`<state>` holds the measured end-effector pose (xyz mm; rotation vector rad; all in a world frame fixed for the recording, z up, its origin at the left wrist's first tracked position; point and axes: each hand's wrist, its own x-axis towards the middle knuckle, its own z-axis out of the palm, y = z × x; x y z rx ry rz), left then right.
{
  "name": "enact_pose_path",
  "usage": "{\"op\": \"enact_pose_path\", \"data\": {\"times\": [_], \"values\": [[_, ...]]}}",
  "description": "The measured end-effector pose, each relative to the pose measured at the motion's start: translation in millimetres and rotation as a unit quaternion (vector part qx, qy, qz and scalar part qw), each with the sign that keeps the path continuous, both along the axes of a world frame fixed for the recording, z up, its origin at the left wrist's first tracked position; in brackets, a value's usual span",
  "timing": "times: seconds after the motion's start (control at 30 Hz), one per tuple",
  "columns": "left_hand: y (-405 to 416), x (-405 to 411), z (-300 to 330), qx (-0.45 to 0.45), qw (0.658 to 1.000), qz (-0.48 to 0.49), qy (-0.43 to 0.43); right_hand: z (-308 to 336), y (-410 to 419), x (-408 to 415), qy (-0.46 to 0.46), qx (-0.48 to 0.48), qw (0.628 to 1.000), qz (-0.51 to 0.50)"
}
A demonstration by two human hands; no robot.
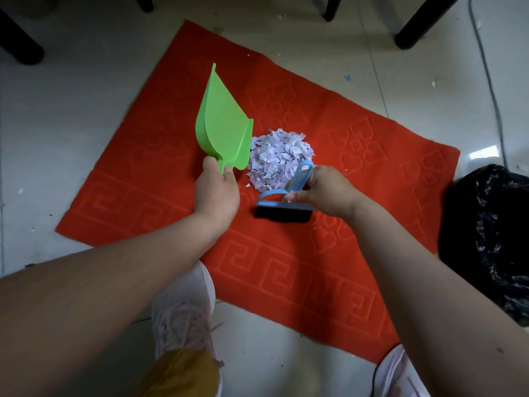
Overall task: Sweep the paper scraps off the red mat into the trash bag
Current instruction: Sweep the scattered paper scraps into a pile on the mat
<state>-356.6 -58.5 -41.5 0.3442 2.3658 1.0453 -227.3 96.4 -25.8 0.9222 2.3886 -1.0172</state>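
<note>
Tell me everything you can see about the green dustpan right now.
The green dustpan looks like smooth, glossy plastic, moulded in one piece: a flat scoop with raised side walls narrowing to a short handle. The left hand grips that handle, fingers curled round it. The pan is tipped up on one side edge, its far corner pointing away from the person, its hollow facing right. It sits over the red mat, just left of the paper scraps, and appears empty.

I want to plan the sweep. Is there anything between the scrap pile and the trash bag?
Nothing visible. Between the scraps and the bag at the right lies only bare mat. The right hand with the brush sits at the pile's near edge, not across that path.
</note>
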Motion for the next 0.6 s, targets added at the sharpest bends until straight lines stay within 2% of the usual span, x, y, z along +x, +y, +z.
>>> {"op": "enact_pose_path", "data": {"times": [0.1,0.2,0.3,0.37,0.5,0.6], "values": [[0,1,0,0.002,1.0,-0.005,0.0,8,5,-1,0.053,0.046,0.996,-0.063],[1,0,0,-0.001,1.0,0.0,-0.002,19,7,4,0.092,0.022,0.993,-0.076],[2,0,0,0.005,1.0,0.001,-0.001,16,-1,8,0.052,-0.001,0.998,-0.034],[3,1,2,0.008,1.0,-0.001,-0.004,9,-5,8,0.029,0.026,0.999,-0.014],[1,2,2,0.002,1.0,0.0,-0.008,6,0,5,0.042,0.078,0.994,-0.069],[-2,1,3,-0.003,1.0,0.005,-0.011,14,4,-1,0.079,0.072,0.99,-0.092]]}}
